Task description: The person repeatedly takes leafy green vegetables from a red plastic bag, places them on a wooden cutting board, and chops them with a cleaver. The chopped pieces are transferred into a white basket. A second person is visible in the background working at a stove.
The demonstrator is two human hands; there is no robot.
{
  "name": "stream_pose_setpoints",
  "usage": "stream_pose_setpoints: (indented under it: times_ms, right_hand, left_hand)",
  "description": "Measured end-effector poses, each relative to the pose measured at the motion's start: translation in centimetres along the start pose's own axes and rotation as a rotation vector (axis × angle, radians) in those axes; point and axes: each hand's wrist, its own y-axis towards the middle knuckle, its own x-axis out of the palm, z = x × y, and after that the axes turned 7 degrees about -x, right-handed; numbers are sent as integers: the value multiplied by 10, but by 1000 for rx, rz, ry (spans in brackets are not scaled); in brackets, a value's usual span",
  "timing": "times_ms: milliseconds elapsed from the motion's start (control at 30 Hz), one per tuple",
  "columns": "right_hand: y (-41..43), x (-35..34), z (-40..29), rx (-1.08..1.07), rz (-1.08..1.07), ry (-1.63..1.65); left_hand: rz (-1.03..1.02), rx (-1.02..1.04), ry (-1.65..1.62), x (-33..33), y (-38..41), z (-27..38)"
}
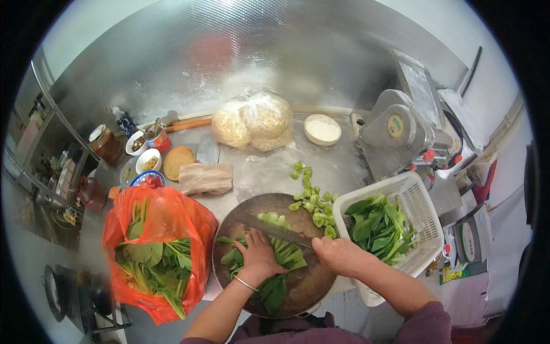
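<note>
A bunch of leafy greens (291, 253) lies across a round wooden chopping board (318, 275). My left hand (257, 257) holds it down from above, fingers spread over the stalks. In my right hand (339, 254) is the handle of a kitchen knife (279, 232); its dark blade slants over the stalks. Cut pale-green stem ends (313, 200) are scattered behind the board's right side. To the right, a white plastic basket (423, 215) contains loose green leaves (380, 230). An orange-red plastic bag (202, 223) full of uncut greens (154, 262) stands left of the board.
Behind are a tied clear bag of noodles (253, 122), a bowl of white powder (322, 130) and a folded cloth (206, 178). Small bowls (149, 161) and jars (104, 144) crowd the back left. A metal machine (397, 129) occupies the back right.
</note>
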Motion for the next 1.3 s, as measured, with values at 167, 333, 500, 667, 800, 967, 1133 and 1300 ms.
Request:
stream_pose_setpoints:
  times_ms: [167,333,500,667,800,967,1133,1300]
  right_hand:
    - [24,-10,18,26,-98,129]
    - [50,-18,36,-3,-181,260]
    - [62,6,55,-17,-85,316]
    - [63,8,73,8,49,470]
    - [47,18,62,141,262,163]
    - [-7,1,17,197,310,479]
    - [-60,1,-3,203,257,542]
    - [-78,5,-20,202,162,512]
  left_hand:
    - [-61,-17,-78,-5,3,0]
    - [-75,-22,-130,-10,0,0]
    - [-50,-16,-155,-9,2,2]
    - [28,0,-264,-5,1,0]
    - [111,48,-295,-2,-14,-2]
    - [115,107,-298,12,-19,-11]
    - [96,126,-214,10,-16,-6]
    - [29,91,-112,3,-11,0]
